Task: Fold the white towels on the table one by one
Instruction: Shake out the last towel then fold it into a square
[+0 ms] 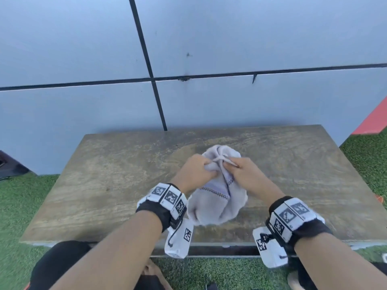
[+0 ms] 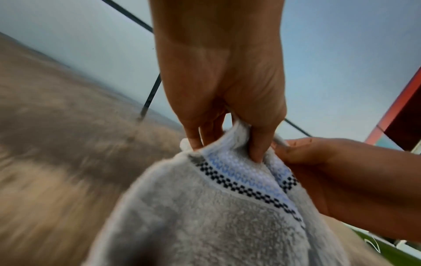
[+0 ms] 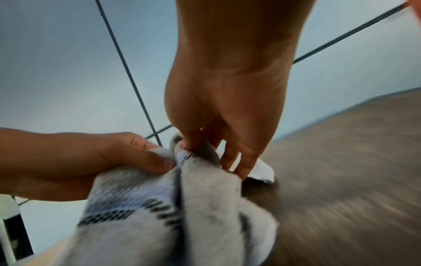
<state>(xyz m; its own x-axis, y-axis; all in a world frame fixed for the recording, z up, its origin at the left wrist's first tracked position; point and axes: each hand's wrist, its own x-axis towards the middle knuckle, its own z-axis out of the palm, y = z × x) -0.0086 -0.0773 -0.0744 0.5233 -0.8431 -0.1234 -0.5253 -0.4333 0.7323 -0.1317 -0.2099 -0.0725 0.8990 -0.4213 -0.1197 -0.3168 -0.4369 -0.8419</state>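
One white towel point(image 1: 217, 203) with a dark checked border stripe hangs bunched over the middle of the wooden table point(image 1: 100, 185). My left hand point(image 1: 195, 171) pinches its upper edge from the left, thumb and fingers curled into the cloth. Close beside it, my right hand point(image 1: 244, 172) pinches the same edge from the right. In the left wrist view the left hand point(image 2: 227, 140) grips the striped hem of the towel point(image 2: 205, 225), with the right hand point(image 2: 318, 162) alongside. The right wrist view shows the right hand point(image 3: 212, 154) holding a fold of the towel point(image 3: 182, 225).
The table stands against a grey panelled wall point(image 1: 230, 38) with dark seams. Green artificial turf point(image 1: 366, 155) lies around it, and a red edge point(image 1: 374, 120) shows at the far right. Bare wood stretches to the left and right of the towel.
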